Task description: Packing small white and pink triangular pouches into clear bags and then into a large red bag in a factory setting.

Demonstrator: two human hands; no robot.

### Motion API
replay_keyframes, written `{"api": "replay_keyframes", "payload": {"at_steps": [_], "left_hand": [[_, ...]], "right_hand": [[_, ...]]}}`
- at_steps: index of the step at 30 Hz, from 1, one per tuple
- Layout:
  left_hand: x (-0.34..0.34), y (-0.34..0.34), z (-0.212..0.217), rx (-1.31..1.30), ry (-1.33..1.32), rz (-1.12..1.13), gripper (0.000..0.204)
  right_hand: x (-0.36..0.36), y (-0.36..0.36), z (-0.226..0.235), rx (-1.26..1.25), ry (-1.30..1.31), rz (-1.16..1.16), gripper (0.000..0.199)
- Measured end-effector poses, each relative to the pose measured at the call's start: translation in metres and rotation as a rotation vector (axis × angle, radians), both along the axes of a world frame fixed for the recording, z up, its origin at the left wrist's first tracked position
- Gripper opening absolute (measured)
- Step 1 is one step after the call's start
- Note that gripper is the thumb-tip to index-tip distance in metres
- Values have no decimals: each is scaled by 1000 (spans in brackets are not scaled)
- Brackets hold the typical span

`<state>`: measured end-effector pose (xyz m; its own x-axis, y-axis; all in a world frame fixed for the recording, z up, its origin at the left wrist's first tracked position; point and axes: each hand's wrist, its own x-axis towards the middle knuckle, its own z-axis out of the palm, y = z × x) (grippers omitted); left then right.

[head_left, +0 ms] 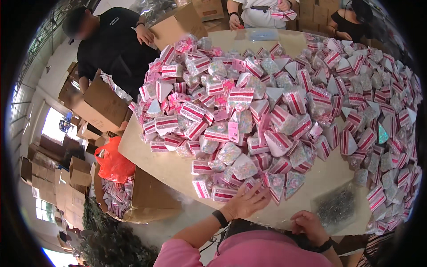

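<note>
A heap of small wedge-shaped packets, pink-and-white striped with clear windows showing pastel bits inside, covers most of a pale table, and the person's left hand lies flat on the packets at the heap's near edge, fingers spread and palm down, a black wristband on the wrist. The right hand rests on the table edge just short of the heap, fingers curled under into a loose fist; whether it holds anything cannot be told. Just beyond that hand, at the foot of the heap, lies a clear bag of small dark pieces. The person's pink sleeve fills the view below the heap. To the left of the heap, below the table edge, an open cardboard box holds more of the striped packets, with an orange plastic bag beside it. At the far left corner of the heap a person in a black shirt bends over another cardboard box, one hand on a further box. Beyond the far side of the heap a second person in a white top holds a striped packet, and a third person in black sits at the far right corner. More brown cartons stand stacked on the floor well to the left of the heap.
</note>
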<state>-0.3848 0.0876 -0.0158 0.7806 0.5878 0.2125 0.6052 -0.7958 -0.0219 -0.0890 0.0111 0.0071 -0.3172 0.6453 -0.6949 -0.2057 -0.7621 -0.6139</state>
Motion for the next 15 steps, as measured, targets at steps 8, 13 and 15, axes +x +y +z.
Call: {"api": "replay_keyframes", "payload": {"at_steps": [8,13,15], "left_hand": [[3,-11,29,-204,47,112,45],[-24,-52,34,-188,75,325,53],[-37,-64,38,-207,133,368,56]], "right_hand": [[-5,31,10,96,-46,32,38],[-13,41,8,81,-136,-76,67],[-21,44,10,35,-134,-140,78]]}}
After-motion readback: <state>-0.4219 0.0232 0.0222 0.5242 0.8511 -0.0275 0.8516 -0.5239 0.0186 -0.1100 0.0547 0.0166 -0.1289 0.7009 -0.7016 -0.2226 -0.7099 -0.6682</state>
